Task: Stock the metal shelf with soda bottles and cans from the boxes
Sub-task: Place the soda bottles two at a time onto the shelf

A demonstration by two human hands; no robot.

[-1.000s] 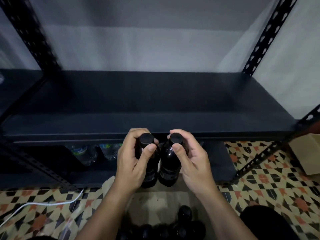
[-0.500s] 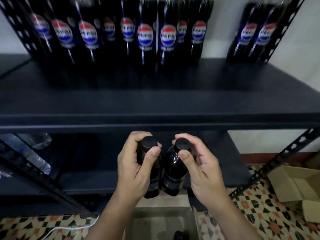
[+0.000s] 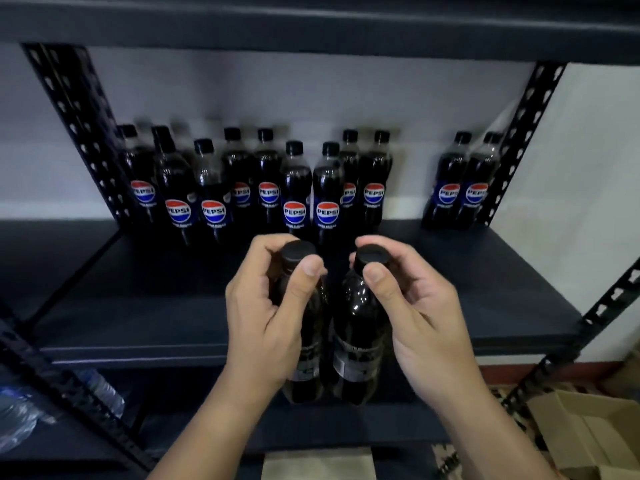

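Nearest, lower centre of frame: two bare forearms rising from the bottom edge.

Left hand (image 3: 263,306): fingers and thumb curled round the neck of a dark plastic cola bottle with a black screw cap (image 3: 304,341), thumb tip just below the cap.

Right hand (image 3: 415,313): fingers and thumb curled round the neck of a second dark cola bottle with a black cap (image 3: 356,337), thumb pressed under the cap rim. The two held bottles stand upright side by side, touching or nearly so, in front of the front edge of the black metal shelf board (image 3: 485,289), not resting on it.

Lower right corner: open brown cardboard box (image 3: 581,434) on patterned tile floor (image 3: 446,455).

Lower left: clear plastic water bottles (image 3: 100,389) lying on a lower shelf, blurred.

Centre, far side of the shelf board: group of upright dark Pepsi bottles with red, white and blue labels (image 3: 294,192), in two staggered rows near the white wall (image 3: 311,98).

Centre right, apart from that group: pair of upright Pepsi bottles (image 3: 460,188) touching each other, beside the black perforated right upright (image 3: 526,133).

Upper left: black perforated left upright (image 3: 72,126).

Top edge: underside of the next black shelf board (image 3: 311,26).
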